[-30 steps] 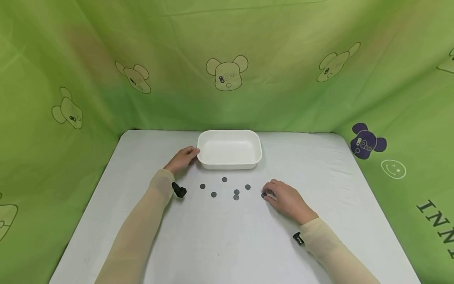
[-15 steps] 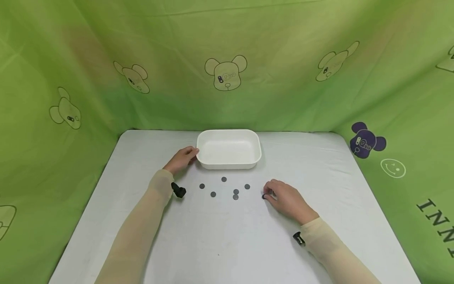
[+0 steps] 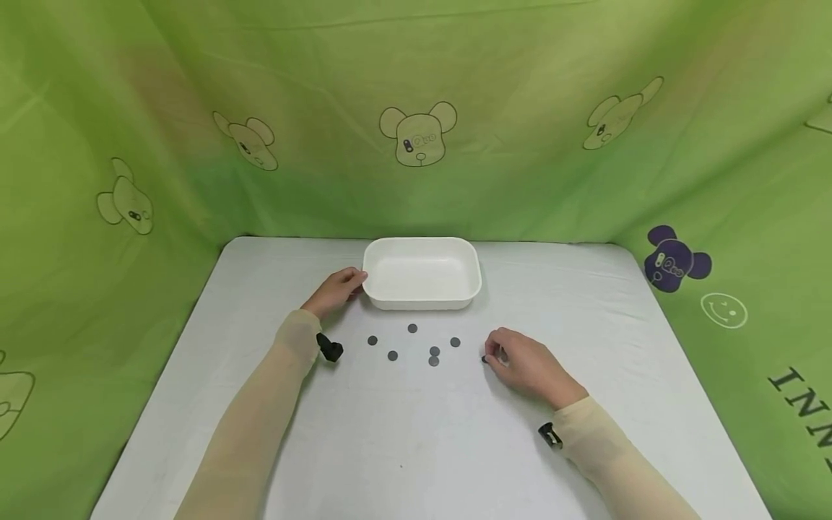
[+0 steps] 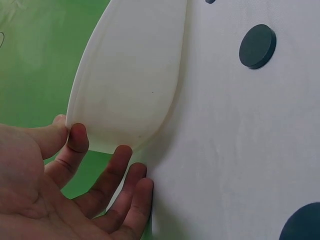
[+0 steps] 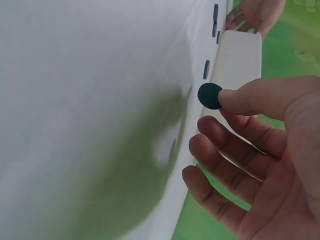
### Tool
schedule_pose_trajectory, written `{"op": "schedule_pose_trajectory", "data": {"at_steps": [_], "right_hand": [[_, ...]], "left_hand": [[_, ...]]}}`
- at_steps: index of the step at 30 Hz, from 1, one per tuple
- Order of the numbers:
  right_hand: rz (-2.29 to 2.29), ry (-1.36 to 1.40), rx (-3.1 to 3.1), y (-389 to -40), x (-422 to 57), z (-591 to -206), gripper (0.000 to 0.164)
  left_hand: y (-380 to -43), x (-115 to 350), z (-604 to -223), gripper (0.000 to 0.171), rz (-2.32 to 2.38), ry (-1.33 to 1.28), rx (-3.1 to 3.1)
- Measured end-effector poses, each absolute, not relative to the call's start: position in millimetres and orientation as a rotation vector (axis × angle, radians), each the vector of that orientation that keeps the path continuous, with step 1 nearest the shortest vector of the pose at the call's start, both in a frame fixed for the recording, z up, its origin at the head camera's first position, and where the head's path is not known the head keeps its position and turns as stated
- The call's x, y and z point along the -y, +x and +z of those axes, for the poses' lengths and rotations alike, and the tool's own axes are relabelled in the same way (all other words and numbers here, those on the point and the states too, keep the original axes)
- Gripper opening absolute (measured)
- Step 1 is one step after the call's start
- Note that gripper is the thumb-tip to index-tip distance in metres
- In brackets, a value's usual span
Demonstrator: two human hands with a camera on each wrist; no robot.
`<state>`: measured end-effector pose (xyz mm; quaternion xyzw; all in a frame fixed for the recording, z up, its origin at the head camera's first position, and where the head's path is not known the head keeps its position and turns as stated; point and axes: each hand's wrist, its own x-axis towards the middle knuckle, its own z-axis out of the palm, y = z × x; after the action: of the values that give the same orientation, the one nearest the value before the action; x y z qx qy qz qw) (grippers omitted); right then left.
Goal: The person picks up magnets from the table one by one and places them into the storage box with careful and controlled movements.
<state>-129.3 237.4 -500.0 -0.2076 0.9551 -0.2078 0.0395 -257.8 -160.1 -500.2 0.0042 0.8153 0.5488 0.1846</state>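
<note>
My left hand (image 3: 336, 292) holds the left end of a white rectangular plastic tub (image 3: 422, 303) by its rim. Thumb and index finger pinch the rim in the left wrist view, while the other fingers lie along the outer wall. On the right, my right hand (image 3: 526, 365) pinches a small dark round disc (image 5: 209, 95) between thumb and index finger, the other fingers loosely bent. The head view shows only the edge of that disc by the fingertips. Several matching discs (image 3: 393, 355) lie flat between the hands, in front of the tub.
A white cloth covers the table (image 3: 403, 433). Green printed curtain (image 3: 416, 195) hangs behind the table and along both sides. Two discs, the nearer one (image 3: 433, 361) and the one behind it (image 3: 434, 351), lie edge to edge. A black wrist mount (image 3: 330, 349) sits on the left sleeve.
The disc at my right fingertips has turned from lying nearly flat to tilted, now pinched between thumb and index finger. My left hand and the tub stay in place.
</note>
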Motion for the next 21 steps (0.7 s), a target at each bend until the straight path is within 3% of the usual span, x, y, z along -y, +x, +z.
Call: {"op": "schedule_pose_trajectory", "data": {"at_steps": [21], "right_hand": [[-0.959,-0.634,-2.891,-149,-231,-475,0.013]], "left_hand": [[-257,159,-500,0.035,1.548,0.012,-2.308]]}}
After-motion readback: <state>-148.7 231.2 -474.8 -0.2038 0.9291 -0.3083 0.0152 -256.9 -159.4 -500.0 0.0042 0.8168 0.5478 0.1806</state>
